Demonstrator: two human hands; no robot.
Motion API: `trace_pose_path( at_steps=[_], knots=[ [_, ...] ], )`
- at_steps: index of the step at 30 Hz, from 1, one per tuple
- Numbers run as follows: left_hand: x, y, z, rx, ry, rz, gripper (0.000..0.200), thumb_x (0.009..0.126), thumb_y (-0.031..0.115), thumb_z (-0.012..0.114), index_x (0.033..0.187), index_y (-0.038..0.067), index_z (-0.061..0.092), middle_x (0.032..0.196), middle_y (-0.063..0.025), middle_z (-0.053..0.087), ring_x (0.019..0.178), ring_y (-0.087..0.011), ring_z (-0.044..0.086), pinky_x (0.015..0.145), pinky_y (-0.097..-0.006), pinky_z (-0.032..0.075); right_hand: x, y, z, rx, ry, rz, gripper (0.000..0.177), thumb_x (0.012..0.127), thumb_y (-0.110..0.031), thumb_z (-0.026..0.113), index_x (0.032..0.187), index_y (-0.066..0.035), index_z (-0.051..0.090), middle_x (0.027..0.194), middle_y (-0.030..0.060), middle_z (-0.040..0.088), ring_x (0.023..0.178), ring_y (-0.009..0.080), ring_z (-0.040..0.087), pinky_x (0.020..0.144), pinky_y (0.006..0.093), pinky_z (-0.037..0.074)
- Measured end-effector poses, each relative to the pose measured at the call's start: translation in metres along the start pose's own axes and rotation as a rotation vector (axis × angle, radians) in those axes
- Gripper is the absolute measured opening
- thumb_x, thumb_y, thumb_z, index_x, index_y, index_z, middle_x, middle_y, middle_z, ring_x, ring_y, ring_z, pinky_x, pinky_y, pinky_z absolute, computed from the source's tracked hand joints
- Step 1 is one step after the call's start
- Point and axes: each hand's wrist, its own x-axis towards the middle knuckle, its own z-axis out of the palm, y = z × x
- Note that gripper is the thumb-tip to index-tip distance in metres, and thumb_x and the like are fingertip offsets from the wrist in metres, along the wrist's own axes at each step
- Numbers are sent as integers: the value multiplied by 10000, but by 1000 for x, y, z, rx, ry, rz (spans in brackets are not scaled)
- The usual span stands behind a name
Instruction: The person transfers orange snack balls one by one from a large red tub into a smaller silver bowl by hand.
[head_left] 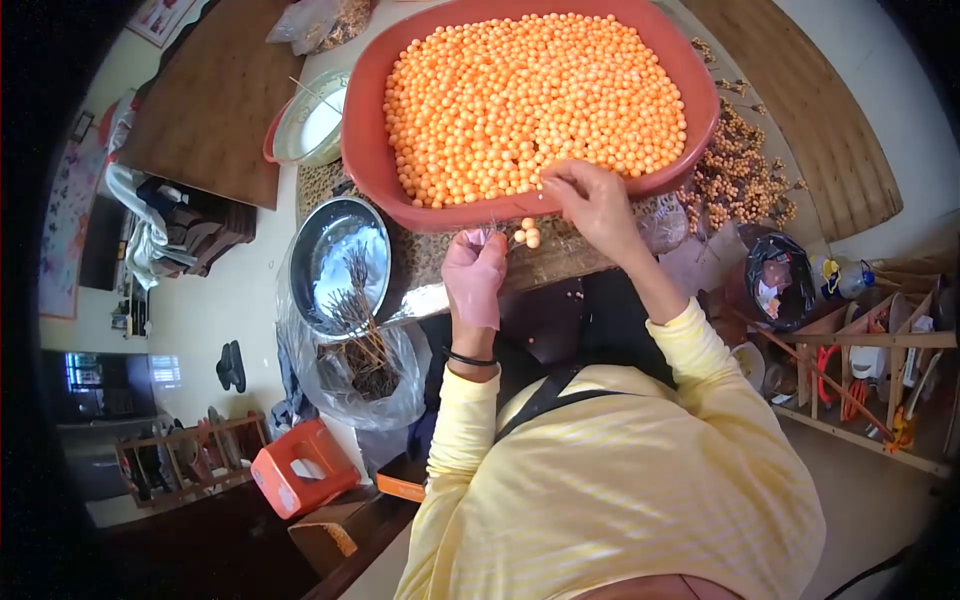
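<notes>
A big red basin sits in front of me, filled with small orange beads. My right hand reaches over the basin's near rim with its fingertips pinched among the beads. In a pink glove, my left hand holds a thin twig with a small cluster of orange beads at its tip, just below the basin's rim. A black band circles my left wrist.
A metal bowl with brown twigs stands to the left, over a clear plastic bag of more twigs. Finished beaded sprigs pile up right of the basin. A white bowl, a black bin, wooden shelves and an orange container surround me.
</notes>
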Motion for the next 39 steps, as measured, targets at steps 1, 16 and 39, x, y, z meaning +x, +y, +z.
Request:
trace_pose_path(
  at_steps=[1,16,39],
  knots=[
    [0,0,1,-4,0,4,97,855,30,610,911,71,542,705,0,551,507,-48,431,432,-124,278,8,2,-1,-3,-2,-4,132,822,-84,650,928,-6,656,794,59,631,600,134,540,538,256,437],
    [1,-8,10,130,9,29,60,840,59,626,880,28,594,714,-5,564,584,-60,457,533,-171,377,90,26,13,-922,69,-429,90,781,-87,644,820,-5,649,741,79,619,596,172,543,555,292,454],
    [-6,7,19,264,25,84,76,830,59,629,872,4,598,720,-15,579,607,-71,481,558,-174,392,-26,-9,10,296,-195,163,79,864,-41,628,924,-1,658,725,18,615,574,47,507,518,151,396]
  ],
)
